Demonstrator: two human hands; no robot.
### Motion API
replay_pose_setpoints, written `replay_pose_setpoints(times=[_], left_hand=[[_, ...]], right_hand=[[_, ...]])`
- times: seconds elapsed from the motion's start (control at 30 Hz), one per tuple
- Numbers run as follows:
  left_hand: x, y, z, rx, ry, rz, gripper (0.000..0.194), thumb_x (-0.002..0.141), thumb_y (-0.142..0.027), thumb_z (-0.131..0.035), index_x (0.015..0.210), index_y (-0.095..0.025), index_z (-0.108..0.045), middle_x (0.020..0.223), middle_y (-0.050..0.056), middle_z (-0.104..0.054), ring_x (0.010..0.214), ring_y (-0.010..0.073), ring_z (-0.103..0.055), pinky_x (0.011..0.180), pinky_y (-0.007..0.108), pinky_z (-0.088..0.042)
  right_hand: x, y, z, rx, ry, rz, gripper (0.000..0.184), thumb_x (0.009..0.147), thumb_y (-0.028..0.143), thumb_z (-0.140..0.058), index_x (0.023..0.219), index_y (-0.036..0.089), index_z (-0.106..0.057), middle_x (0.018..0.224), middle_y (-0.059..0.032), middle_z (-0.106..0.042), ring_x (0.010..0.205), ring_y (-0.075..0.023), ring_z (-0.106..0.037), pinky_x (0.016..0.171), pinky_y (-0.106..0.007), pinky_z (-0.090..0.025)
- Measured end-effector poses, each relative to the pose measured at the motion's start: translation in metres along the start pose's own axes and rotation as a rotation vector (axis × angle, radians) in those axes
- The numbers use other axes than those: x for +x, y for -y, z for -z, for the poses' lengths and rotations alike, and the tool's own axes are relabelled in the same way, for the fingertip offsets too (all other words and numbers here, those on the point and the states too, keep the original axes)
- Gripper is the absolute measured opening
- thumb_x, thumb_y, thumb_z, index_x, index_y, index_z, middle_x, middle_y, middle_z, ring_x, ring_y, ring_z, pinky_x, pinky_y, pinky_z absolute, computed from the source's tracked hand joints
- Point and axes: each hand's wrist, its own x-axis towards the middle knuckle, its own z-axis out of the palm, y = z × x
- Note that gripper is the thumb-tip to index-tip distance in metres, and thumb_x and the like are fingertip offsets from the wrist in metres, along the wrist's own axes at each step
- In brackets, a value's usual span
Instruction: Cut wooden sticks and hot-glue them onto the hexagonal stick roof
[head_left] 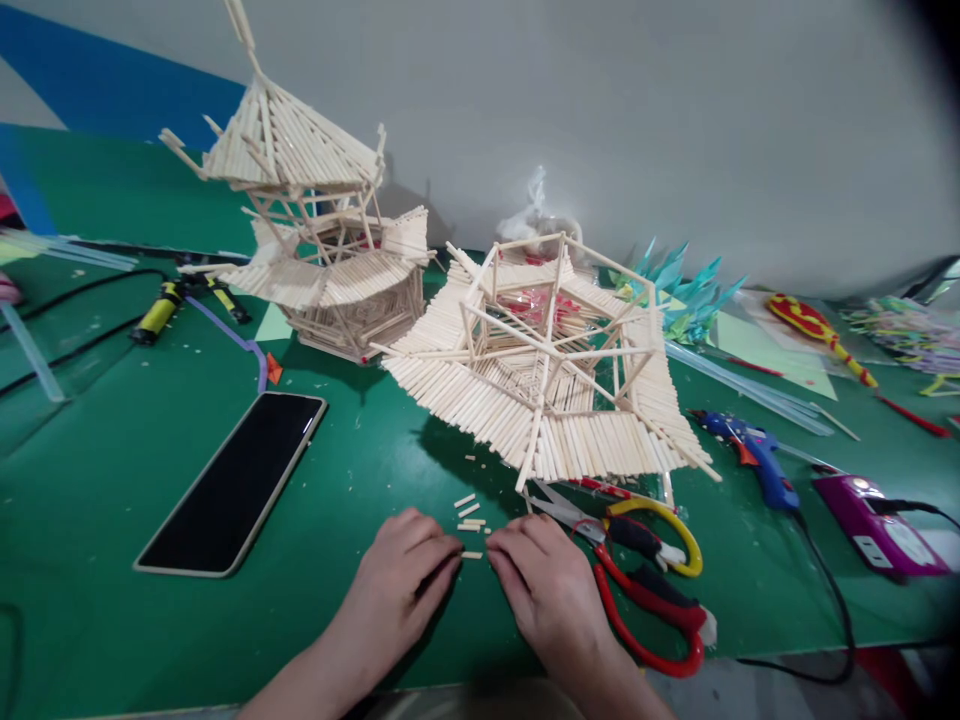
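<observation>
My left hand (405, 575) rests low on the green table with thumb and fingers pressed together. A short wooden stick piece (472, 555) lies right at its fingertips. Just to the right of that piece is my right hand (547, 580), its fingers also closed in a pinch. Whether either pinch holds anything is hidden. Several more cut stick pieces (471, 524) lie just beyond the fingertips. Behind them stands a wooden-stick roof model (600, 445) with an open frame on top. Scissors (585, 522) with red and yellow handles lie open beside my right hand.
A phone (232, 485) lies to the left. A stick pagoda (330, 275) stands at the back left. On the right are a blue glue gun (757, 455), its cable, and a purple power box (877, 525). Clear glue sticks (750, 385) and teal paper leaves (682, 285) lie farther back.
</observation>
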Motion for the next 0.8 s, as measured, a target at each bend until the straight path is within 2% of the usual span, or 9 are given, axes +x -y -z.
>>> replay_pose_setpoints(times=[0.17, 0.33, 0.53, 0.8], left_hand=[[0.000, 0.000, -0.001, 0.070, -0.004, -0.026, 0.014, 0.084, -0.018, -0.045, 0.088, -0.017, -0.059, 0.073, 0.004, -0.057, 0.070, 0.0191, -0.047, 0.063, 0.034, -0.037], [0.002, -0.004, -0.001, 0.101, 0.037, 0.007, 0.012, 0.084, -0.018, -0.047, 0.087, -0.017, -0.058, 0.076, 0.004, -0.057, 0.073, 0.0199, -0.046, 0.064, 0.035, -0.036], [0.009, -0.006, -0.004, 0.128, 0.071, -0.026, 0.016, 0.085, -0.017, -0.044, 0.082, -0.018, -0.060, 0.071, 0.004, -0.056, 0.071, 0.0203, -0.046, 0.061, 0.034, -0.034], [0.016, -0.004, -0.006, 0.140, 0.028, -0.044, 0.019, 0.085, -0.016, -0.044, 0.077, -0.018, -0.061, 0.068, 0.003, -0.057, 0.069, 0.0188, -0.046, 0.060, 0.032, -0.034]], right_hand=[[-0.008, -0.005, 0.004, -0.022, -0.051, -0.028, 0.016, 0.083, 0.012, -0.047, 0.086, 0.018, -0.061, 0.079, -0.0062, -0.061, 0.073, -0.0193, -0.054, 0.068, -0.032, -0.046], [-0.011, -0.004, 0.004, -0.032, -0.079, -0.040, 0.016, 0.082, 0.011, -0.047, 0.085, 0.018, -0.061, 0.078, -0.0059, -0.061, 0.073, -0.0193, -0.054, 0.068, -0.032, -0.046], [-0.008, -0.003, 0.003, -0.038, -0.068, -0.038, 0.015, 0.081, 0.012, -0.048, 0.083, 0.017, -0.061, 0.075, -0.0054, -0.061, 0.071, -0.0190, -0.054, 0.065, -0.031, -0.045], [0.001, -0.003, 0.002, -0.074, -0.022, -0.031, 0.017, 0.083, 0.015, -0.045, 0.082, 0.018, -0.061, 0.076, -0.0056, -0.061, 0.073, -0.0192, -0.054, 0.067, -0.031, -0.044]])
